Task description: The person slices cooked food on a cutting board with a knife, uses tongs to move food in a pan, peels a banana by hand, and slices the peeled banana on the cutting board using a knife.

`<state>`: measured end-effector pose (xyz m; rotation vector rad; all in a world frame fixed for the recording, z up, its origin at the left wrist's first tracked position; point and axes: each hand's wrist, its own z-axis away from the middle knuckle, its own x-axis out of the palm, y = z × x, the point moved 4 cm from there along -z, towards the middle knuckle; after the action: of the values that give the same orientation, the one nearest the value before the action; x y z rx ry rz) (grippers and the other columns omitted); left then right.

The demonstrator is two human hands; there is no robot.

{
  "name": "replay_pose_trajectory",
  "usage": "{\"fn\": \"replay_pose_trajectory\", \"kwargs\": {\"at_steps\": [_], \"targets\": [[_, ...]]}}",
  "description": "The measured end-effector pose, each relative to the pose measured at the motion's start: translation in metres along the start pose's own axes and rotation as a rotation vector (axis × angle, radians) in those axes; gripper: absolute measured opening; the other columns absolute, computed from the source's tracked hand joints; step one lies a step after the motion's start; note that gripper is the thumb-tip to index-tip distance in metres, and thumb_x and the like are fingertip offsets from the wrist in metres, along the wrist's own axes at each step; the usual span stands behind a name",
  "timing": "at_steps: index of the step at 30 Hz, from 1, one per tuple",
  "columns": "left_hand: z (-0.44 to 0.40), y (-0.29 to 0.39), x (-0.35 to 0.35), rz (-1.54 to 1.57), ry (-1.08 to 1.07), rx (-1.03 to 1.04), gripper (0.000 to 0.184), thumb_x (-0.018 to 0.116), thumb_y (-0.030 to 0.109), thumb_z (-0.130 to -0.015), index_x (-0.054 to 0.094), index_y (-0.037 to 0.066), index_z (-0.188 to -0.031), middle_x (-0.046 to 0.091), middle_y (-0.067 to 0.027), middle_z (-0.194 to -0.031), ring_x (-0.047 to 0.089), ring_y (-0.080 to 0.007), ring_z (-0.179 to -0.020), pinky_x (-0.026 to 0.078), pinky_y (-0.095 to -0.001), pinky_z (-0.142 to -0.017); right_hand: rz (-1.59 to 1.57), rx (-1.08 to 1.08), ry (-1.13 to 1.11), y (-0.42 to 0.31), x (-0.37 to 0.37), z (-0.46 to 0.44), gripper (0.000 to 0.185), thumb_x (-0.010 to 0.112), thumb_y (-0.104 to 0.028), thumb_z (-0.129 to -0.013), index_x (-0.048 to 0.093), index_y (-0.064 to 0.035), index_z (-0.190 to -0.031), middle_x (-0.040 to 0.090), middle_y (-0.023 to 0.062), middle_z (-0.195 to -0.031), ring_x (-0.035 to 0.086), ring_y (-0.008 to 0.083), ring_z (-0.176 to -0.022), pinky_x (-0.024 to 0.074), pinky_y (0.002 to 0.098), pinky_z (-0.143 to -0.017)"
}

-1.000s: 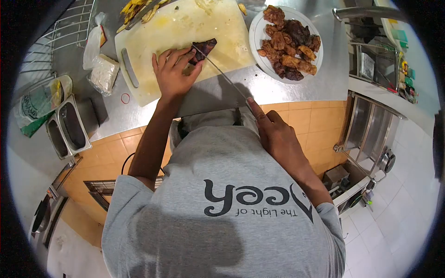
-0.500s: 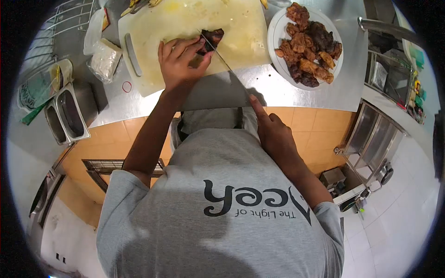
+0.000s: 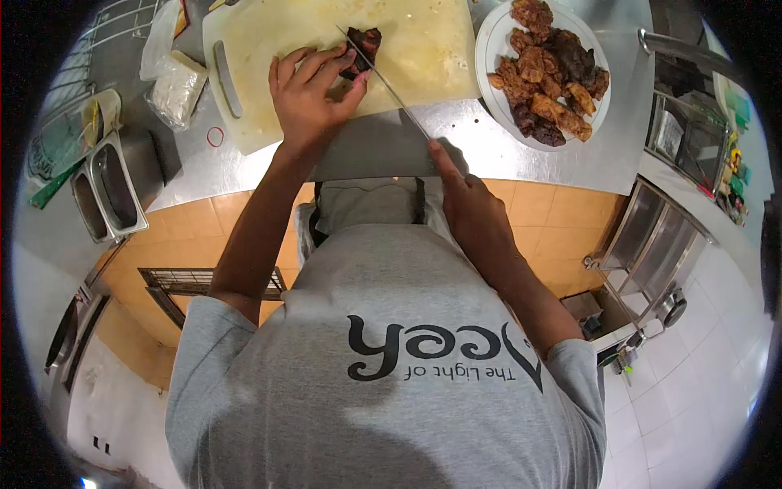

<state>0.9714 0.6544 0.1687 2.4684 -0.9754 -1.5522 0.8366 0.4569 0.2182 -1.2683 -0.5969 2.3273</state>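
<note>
A dark browned piece of meat [image 3: 366,47] lies on the pale yellow cutting board [image 3: 415,61]. Thumb and fingertips of my left hand [image 3: 314,94] grip its near-left side. My right hand [image 3: 464,191] is wrapped around the handle of a long knife [image 3: 399,99], with the index finger stretched along the top. The blade runs up and leftward across the meat, its tip beyond the far side. How deep the edge sits in the meat cannot be made out. The knife's handle is mostly hidden in my fingers.
A white plate [image 3: 490,91] heaped with browned meat pieces stands right of the board. On the left are a plastic-wrapped white block [image 3: 177,94], a red rubber band [image 3: 215,137] and metal containers [image 3: 118,187]. The steel counter's front edge runs before my waist.
The knife and my right hand have moved up and slightly left, so the blade reaches further past the meat. The whole view has also shifted a little. My left hand keeps its hold.
</note>
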Motion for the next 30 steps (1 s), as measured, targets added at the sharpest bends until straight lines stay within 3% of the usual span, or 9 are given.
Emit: {"fn": "replay_pose_trajectory", "kwargs": {"at_steps": [7, 17, 21, 25, 30], "targets": [[0.0, 0.0, -0.001, -0.059, -0.016, 0.001, 0.033, 0.078, 0.024, -0.065, 0.07, 0.017, -0.096, 0.065, 0.0042, -0.105, 0.054, -0.0226, -0.106, 0.036, -0.0416, -0.094, -0.009, 0.078, -0.107, 0.012, -0.011, 0.021, 0.068, 0.05, -0.007, -0.089, 0.021, -0.0309, -0.146, 0.059, 0.0217, -0.083, 0.063, 0.0406, -0.069, 0.0531, 0.05, -0.061], [0.002, 0.004, -0.003, -0.08, 0.027, -0.016, 0.034, 0.079, 0.025, -0.064, 0.07, 0.017, -0.096, 0.065, 0.0049, -0.103, 0.053, -0.0225, -0.108, 0.034, -0.0457, -0.095, 0.039, 0.039, -0.067, 0.023, -0.006, 0.049, 0.068, 0.052, -0.011, -0.089, 0.019, -0.0244, -0.147, 0.06, 0.0214, -0.078, 0.064, 0.039, -0.067, 0.0522, 0.0499, -0.058], [0.002, 0.0, -0.001, 0.004, 0.009, -0.065, 0.029, 0.078, 0.023, -0.066, 0.069, 0.015, -0.092, 0.063, 0.0014, -0.106, 0.051, -0.0264, -0.109, 0.033, -0.0468, -0.096, 0.024, 0.047, -0.071, 0.03, -0.008, 0.051, 0.067, 0.052, -0.012, -0.089, 0.02, -0.0224, -0.147, 0.061, 0.0226, -0.078, 0.064, 0.0375, -0.069, 0.0521, 0.0487, -0.06], [0.001, -0.005, -0.002, 0.043, -0.059, -0.074, 0.035, 0.077, 0.027, -0.067, 0.066, 0.016, -0.099, 0.059, -0.0021, -0.116, 0.046, -0.0289, -0.117, 0.029, -0.0531, -0.099, -0.068, 0.011, -0.081, 0.028, -0.015, 0.054, 0.064, 0.05, -0.011, -0.09, 0.022, -0.0213, -0.147, 0.061, 0.0244, -0.083, 0.064, 0.0384, -0.076, 0.0515, 0.0485, -0.067], [0.001, 0.0, -0.01, -0.096, -0.284, -0.198, 0.054, 0.076, 0.032, -0.067, 0.057, 0.019, -0.116, 0.052, -0.0048, -0.126, 0.039, -0.0288, -0.125, 0.02, -0.0613, -0.102, -0.226, -0.207, 0.056, 0.035, -0.029, 0.062, 0.056, 0.047, -0.006, -0.091, 0.031, -0.0143, -0.145, 0.059, 0.0198, -0.076, 0.061, 0.033, -0.069, 0.0475, 0.0374, -0.064]]}}
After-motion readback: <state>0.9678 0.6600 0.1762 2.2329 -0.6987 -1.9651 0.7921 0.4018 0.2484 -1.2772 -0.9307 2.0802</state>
